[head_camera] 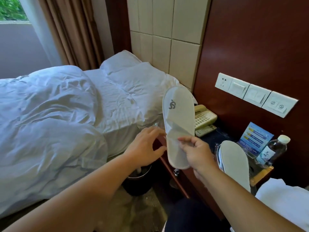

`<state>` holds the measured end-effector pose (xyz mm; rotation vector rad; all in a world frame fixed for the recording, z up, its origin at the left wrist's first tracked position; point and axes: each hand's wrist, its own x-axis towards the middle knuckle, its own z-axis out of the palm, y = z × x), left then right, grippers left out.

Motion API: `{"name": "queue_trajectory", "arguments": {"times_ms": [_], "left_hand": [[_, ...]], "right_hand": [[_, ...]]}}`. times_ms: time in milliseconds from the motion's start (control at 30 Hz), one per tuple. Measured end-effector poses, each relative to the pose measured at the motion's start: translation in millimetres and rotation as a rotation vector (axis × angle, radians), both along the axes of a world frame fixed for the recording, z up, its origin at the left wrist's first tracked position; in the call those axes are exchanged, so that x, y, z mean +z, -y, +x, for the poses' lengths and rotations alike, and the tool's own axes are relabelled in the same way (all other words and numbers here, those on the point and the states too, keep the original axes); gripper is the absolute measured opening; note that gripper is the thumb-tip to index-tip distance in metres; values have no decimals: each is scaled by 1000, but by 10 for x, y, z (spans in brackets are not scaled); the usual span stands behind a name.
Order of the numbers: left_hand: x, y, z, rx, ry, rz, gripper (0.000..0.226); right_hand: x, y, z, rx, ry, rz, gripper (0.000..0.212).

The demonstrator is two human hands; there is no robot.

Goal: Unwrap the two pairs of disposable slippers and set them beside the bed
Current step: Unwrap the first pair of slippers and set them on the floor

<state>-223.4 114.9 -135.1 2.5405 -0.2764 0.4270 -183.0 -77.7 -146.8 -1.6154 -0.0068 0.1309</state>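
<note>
A white disposable slipper (178, 114) with a dark logo on its upper stands upright in the air between the bed (58, 114) and the nightstand (215, 139). My right hand (197, 153) pinches its heel end from the right. My left hand (147, 148) is just left of the slipper, fingers spread and relaxed, its fingertips at the slipper's edge. A second white slipper (234, 163) lies sole up on the nightstand, partly in clear wrapping. Crumpled clear plastic (156, 124) shows behind my left hand.
The nightstand holds a beige telephone (203, 117), a remote, a blue card (255, 137) and a water bottle (274, 149). A dark waste bin (138, 181) stands on the floor between bed and nightstand. White cloth (284, 203) lies at lower right. Wall switches (255, 94) are above.
</note>
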Motion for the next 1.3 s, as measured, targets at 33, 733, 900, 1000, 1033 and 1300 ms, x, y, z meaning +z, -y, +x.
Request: {"name": "queue_trajectory", "arguments": {"times_ms": [33,733,900,1000,1033,1300], "left_hand": [[-26,-70,-29,23,-21,-45,42],[-384,-769,267,96,-403,-880,50],[-839,-1162,649,225,-450,-772,49],[-1241,-1495,868,293,-529,-659,47],[-1392,-1599,935,307,-564,-577,48],[-2627,-2101,1192,251,-869,175,87]], "right_hand": [[-14,-62,-5,21,-6,9,34],[-350,-747,73,136,315,-342,52],[-617,-859,474,155,253,-405,60],[-774,-939,757,173,193,-372,61],[-827,-966,847,188,175,-344,63],[-1178,-1114,1340,176,131,-264,69]]}}
